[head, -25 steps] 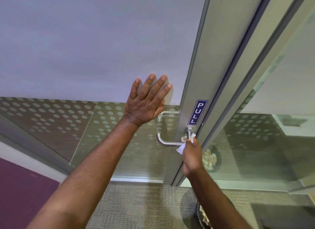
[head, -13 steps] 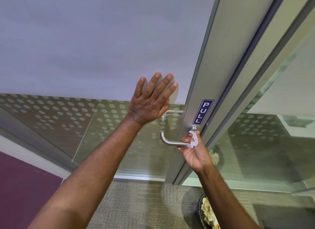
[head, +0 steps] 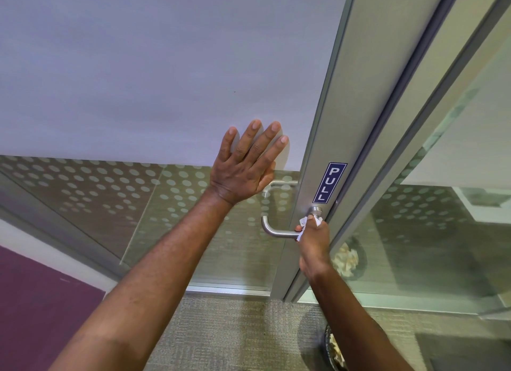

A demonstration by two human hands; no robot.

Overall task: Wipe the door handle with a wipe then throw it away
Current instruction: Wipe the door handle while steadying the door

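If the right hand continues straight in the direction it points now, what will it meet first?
The right hand, closed on the wipe, points up along the door handle. It would likely meet the handle's round base first, then the PULL sign. Depth is uncertain.

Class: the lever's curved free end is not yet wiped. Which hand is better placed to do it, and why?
Right. The right hand already holds the wipe against the door handle; the left hand lies flat, empty, on the door.
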